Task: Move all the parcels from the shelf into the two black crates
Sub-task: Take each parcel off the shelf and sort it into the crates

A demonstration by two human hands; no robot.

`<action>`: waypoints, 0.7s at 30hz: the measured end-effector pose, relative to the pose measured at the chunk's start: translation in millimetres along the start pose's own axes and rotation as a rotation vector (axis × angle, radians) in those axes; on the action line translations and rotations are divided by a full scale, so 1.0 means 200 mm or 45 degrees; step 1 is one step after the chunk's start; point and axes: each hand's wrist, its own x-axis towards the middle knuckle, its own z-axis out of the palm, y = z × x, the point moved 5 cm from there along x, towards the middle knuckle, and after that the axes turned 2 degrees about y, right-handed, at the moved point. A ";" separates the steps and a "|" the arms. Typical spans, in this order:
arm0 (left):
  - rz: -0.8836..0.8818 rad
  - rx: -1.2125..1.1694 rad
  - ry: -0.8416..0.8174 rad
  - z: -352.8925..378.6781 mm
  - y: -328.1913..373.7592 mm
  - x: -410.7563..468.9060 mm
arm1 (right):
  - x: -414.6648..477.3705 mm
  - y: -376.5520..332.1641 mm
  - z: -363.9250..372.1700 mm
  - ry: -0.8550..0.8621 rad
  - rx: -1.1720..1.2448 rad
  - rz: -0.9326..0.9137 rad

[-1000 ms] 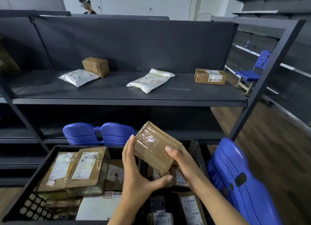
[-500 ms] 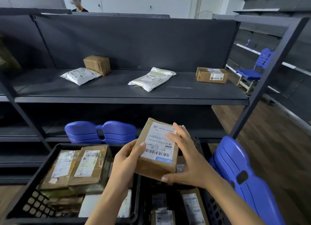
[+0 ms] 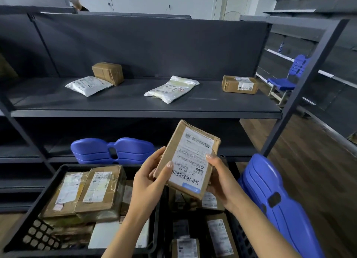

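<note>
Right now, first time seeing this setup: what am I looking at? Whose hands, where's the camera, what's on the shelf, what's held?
There is no robot here. These are a person's two bare hands, filmed by one wide-angle camera worn on the head, looking forward and down. The left hand and right hand both grip a cardboard parcel, label facing up, above two black crates. The left crate and the right crate already hold parcels. On the dark shelf lie four more parcels: a taped brown box, a white bag beside it, a second white bag in the middle, and a labelled box at the right.
</note>
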 end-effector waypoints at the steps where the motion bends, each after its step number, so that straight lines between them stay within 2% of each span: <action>1: -0.008 0.011 0.017 0.00 -0.01 0.00 | 0.00 0.01 0.00 0.022 0.014 -0.021; 3: -0.095 0.034 0.114 -0.01 -0.03 0.00 | 0.00 0.02 0.01 0.083 0.126 -0.068; 5: -0.300 -0.024 0.178 0.01 -0.08 -0.02 | -0.01 0.04 0.04 0.136 0.299 -0.112; 7: -0.509 -0.175 0.152 0.08 -0.14 -0.07 | -0.01 0.06 0.07 0.188 0.392 -0.137; 9: -0.596 -0.309 0.143 0.16 -0.17 -0.11 | -0.01 0.08 0.10 0.211 0.365 -0.140; 12: -0.532 -0.401 0.199 0.18 -0.17 -0.08 | -0.01 0.12 0.11 0.192 0.336 -0.138; 16: -0.426 -0.339 0.116 0.09 -0.08 0.01 | 0.00 0.04 -0.05 0.342 0.295 -0.194; 18: -0.391 -0.178 0.044 0.00 -0.03 0.06 | 0.00 -0.05 -0.13 0.341 0.140 -0.256; 21: -0.388 0.080 -0.176 -0.10 0.02 0.15 | 0.01 -0.18 -0.20 0.219 -0.277 -0.325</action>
